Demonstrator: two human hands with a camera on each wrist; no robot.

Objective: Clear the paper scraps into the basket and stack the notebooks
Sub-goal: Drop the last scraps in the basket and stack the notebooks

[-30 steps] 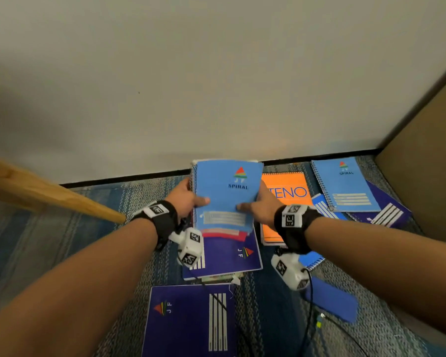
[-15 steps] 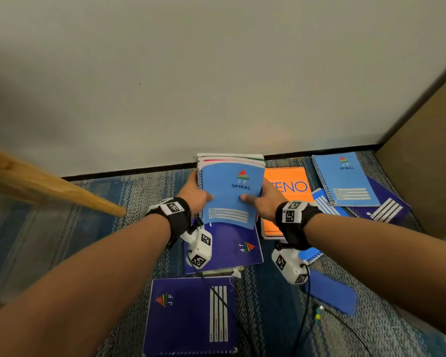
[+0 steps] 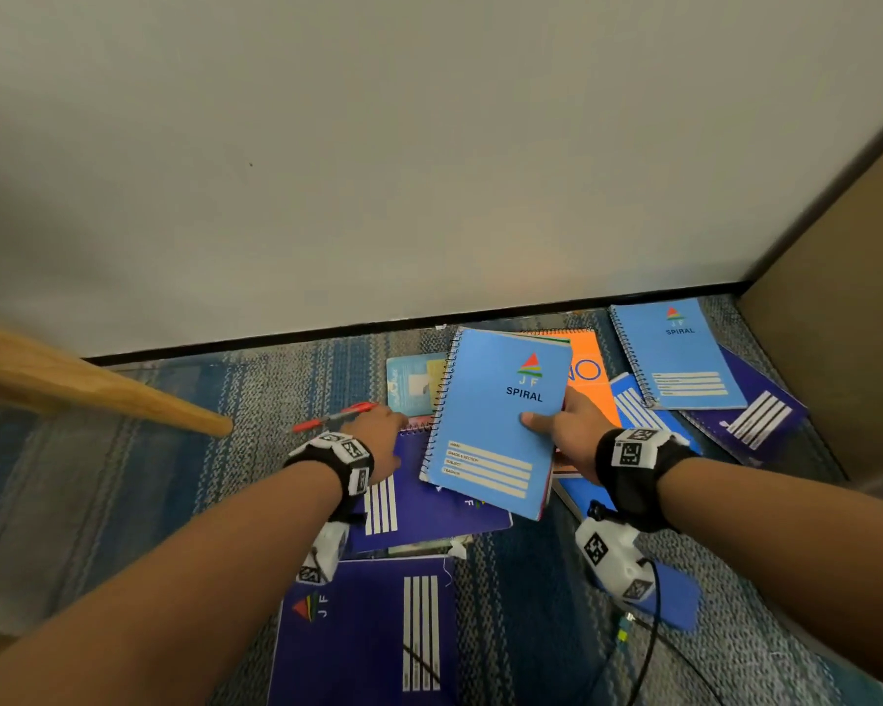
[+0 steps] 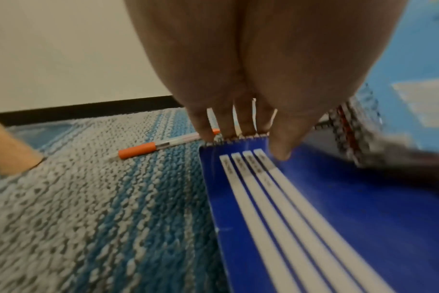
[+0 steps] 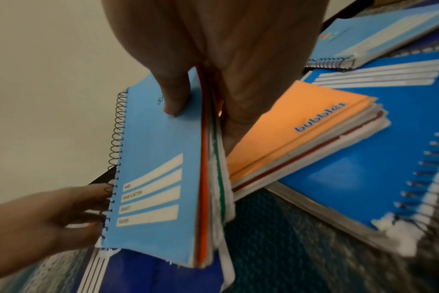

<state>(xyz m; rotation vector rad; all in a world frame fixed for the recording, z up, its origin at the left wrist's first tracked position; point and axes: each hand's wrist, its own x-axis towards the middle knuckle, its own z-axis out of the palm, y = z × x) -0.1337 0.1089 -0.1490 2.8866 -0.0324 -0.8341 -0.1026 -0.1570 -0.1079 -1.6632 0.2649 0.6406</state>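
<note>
My right hand point(image 3: 551, 425) grips a light blue SPIRAL notebook point(image 3: 495, 425) by its right edge and holds it tilted above the carpet. Thumb on the cover, fingers underneath, the right hand point(image 5: 201, 99) shows the same grip on the notebook point(image 5: 158, 178), which has coloured dividers. My left hand point(image 3: 383, 425) is at the spiral edge of a dark blue notebook point(image 3: 429, 512) lying below. In the left wrist view the left hand point(image 4: 243, 136) has its fingertips over that edge and its thumb on the cover point(image 4: 338, 218). No basket is in view.
More notebooks lie on the carpet: an orange one point(image 3: 590, 374), another light blue one point(image 3: 679, 359), a purple one point(image 3: 755, 415), a dark blue one point(image 3: 368, 634) nearest me. A red pen point(image 3: 332, 417), a blue paper scrap point(image 3: 679, 598), a wooden leg point(image 3: 98, 389) and a brown panel point(image 3: 837, 323) surround them.
My left hand has let go of the light blue notebook and dropped to the dark blue one. The right hand alone now holds the light blue notebook, shifted right and tilted.
</note>
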